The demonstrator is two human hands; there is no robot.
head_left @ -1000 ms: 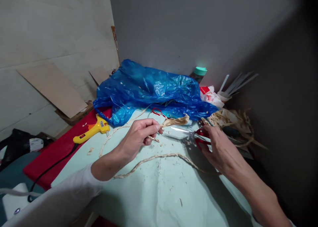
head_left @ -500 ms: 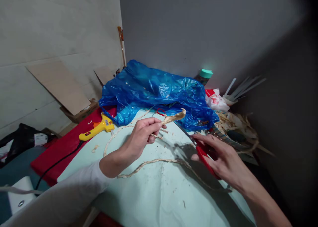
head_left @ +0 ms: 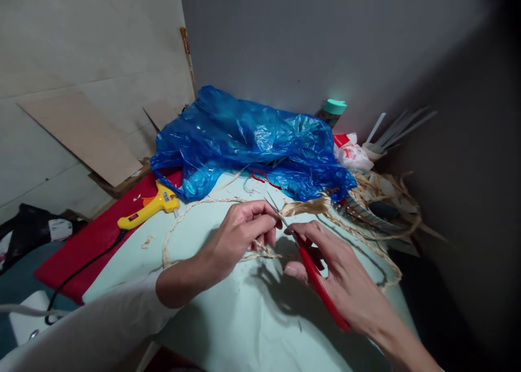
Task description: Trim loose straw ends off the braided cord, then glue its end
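Red-handled scissors [head_left: 324, 291] are in my right hand [head_left: 337, 266], their blades pointing up and left. The blades lie across the base of a tan fibre strip [head_left: 307, 206], close by my left fingertips. My left hand [head_left: 248, 231] is closed in a pinch on that strip, whose wide crinkled end sticks out to the right. Below my left fingers a short twisted piece hangs out. A long braided fibre cord [head_left: 166, 241] loops over the pale green table cover [head_left: 260, 328], and part of it runs along the right side. Whether the blades have cut through is hidden.
A yellow glue gun [head_left: 148, 208] lies on a red surface [head_left: 69, 252] at left, its black cable trailing down. Crumpled blue plastic [head_left: 244, 138] fills the back. A heap of fibre strips [head_left: 386, 198] and a pot of white sticks [head_left: 376, 152] stand at right.
My right hand has brought the scissors left and up to the strip at my left fingers. The long cord has shifted toward the right side. The view has moved slightly.
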